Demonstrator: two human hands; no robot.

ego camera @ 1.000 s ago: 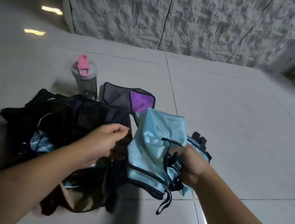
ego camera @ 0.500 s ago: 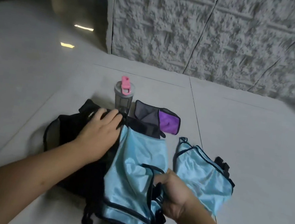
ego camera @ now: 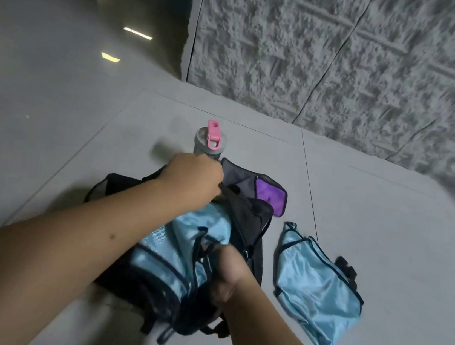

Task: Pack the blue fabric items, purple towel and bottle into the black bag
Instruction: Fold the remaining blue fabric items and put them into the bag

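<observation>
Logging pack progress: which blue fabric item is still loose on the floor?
The right blue item, flat on the tile, untouched. The other blue item is going into the bag, right hand gripping it.

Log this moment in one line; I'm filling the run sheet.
left hand: holds black bag rim | right hand: stuffs blue fabric item in | second blue item, purple towel, bottle: on floor
</observation>
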